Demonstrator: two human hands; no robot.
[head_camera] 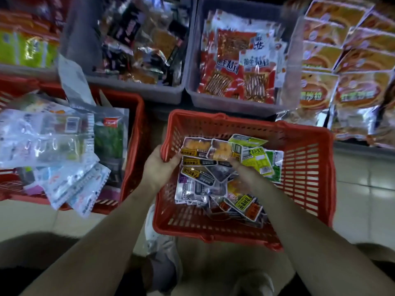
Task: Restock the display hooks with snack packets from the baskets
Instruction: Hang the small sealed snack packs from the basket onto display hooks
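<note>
Basket: a red slotted plastic basket (307,167) is sitting on the pale tiled floor (363,189), holding a loose heap of small flat snack packets (195,161) in yellow-and-black, green and silver.
Left hand: the left hand (159,165) is reaching over the basket's left rim with its fingers curling inward and touching the top packets. Whether it is gripping the rim or the packets cannot be told.
Right hand: the right hand (235,164) is reaching into the heap and pinching the lower edge of an orange-windowed white packet (222,151), which is tilting above the others.
Behind: two grey plastic bins are standing side by side, the right bin (192,60) carrying red fish-snack packs (230,67), the left bin (74,39) carrying dark mixed packs.
Left: a second red basket (136,129) is overflowing with clear and white bags (42,142).
Right: orange foil packs (342,60) are lying in overlapping rows.
Below: a grey shoe (162,253) is showing beside the basket's near wall.
</note>
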